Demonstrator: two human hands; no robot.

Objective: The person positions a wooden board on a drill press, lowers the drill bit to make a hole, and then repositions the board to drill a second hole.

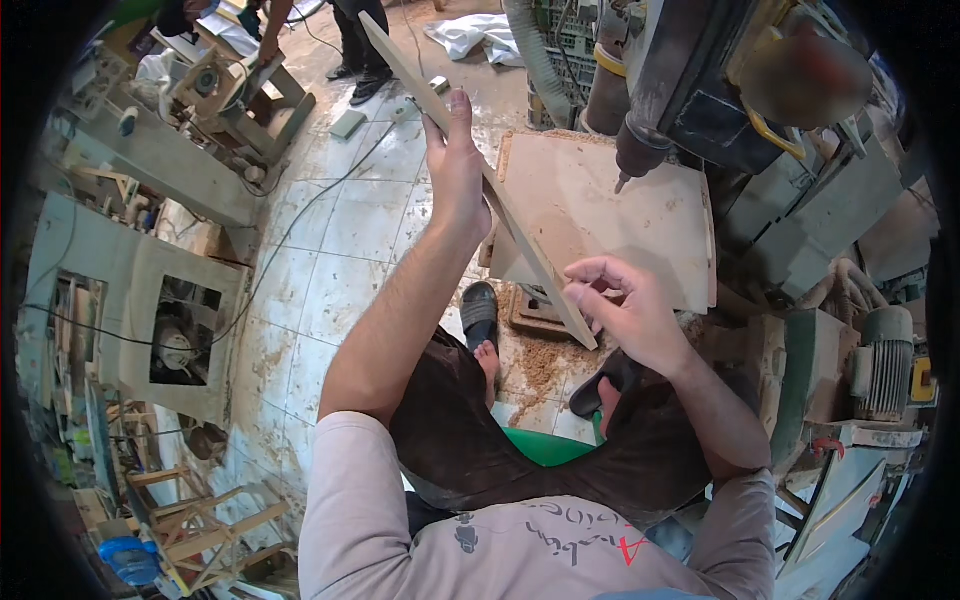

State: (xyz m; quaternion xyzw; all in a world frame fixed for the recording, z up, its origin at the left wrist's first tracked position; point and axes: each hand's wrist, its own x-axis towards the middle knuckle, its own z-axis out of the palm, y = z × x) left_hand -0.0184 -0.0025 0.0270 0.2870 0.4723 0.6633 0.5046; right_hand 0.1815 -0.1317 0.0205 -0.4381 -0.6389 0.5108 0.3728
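Note:
A long, narrow wooden board [517,229], seen almost edge-on, slants from upper left down towards my knees. My left hand [459,161] grips it around the upper middle, with the thumb along the near side. Beside the board's lower end is my right hand [619,304], its fingers loosely curled and apart, the tips at or very near the wood. Whether they touch it is hard to tell. Beyond the board, a spindle with a bit [621,182] points down over a machine table topped with a flat wooden panel [607,217].
Sawdust [544,367] lies on the tiled floor between my sandalled feet. A motor [883,364] stands at right, and a machine cabinet [127,315] at left. A black cable [300,214] crosses the floor. Another person's legs [360,37] show at the top, near a wooden stand [274,112].

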